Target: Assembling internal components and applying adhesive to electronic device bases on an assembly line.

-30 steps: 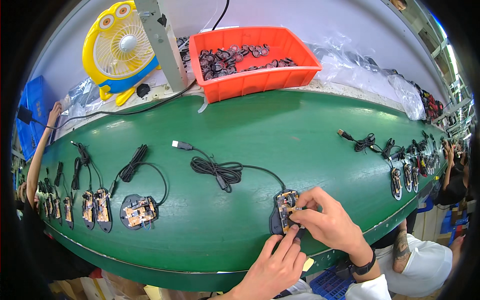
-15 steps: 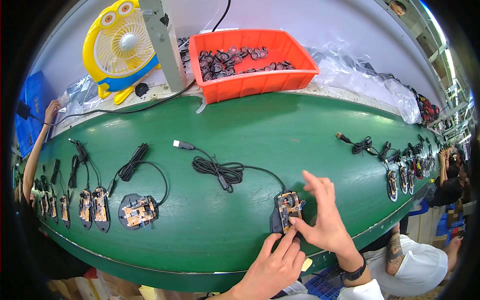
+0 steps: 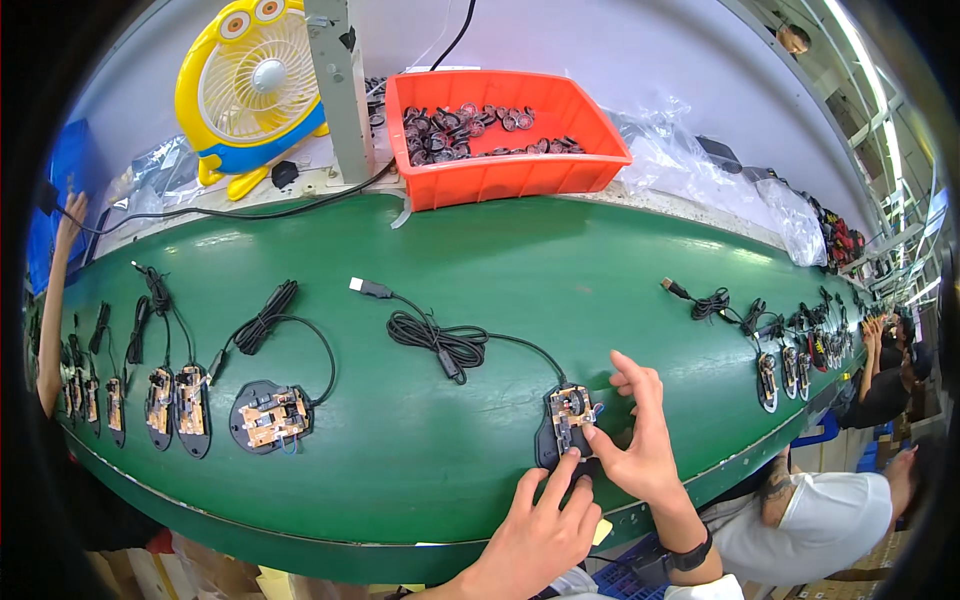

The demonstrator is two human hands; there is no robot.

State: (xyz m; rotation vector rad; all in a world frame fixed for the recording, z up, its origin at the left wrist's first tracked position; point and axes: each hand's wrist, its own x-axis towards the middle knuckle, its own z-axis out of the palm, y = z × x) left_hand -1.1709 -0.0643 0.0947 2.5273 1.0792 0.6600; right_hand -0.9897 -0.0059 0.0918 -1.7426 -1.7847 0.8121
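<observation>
An opened computer mouse, a black base with a brown circuit board [image 3: 568,412], lies on the green bench right of the middle. My left hand [image 3: 540,525] has its fingers apart, with the index fingertip on the near end of the board. The thumb of my right hand [image 3: 643,440] touches the board's right edge, while its other fingers stretch up and away, holding nothing. A black cable [image 3: 438,340] runs from the mouse into a tied coil, with its USB plug [image 3: 370,288] to the upper left. Part of the base's near end is hidden by my fingers.
More opened mice [image 3: 270,418] with coiled cables line the left, others [image 3: 767,382] the right. An orange-red bin [image 3: 510,182] of small wheels and a yellow fan [image 3: 250,85] stand at the back, beside plastic bags [image 3: 690,165]. Co-workers [image 3: 800,510] are at both sides.
The view has tilted slightly. My left index fingertip has slid a little toward me on the board, and my right thumb sits nearer its right edge. At far left, a co-worker's hand has moved left.
</observation>
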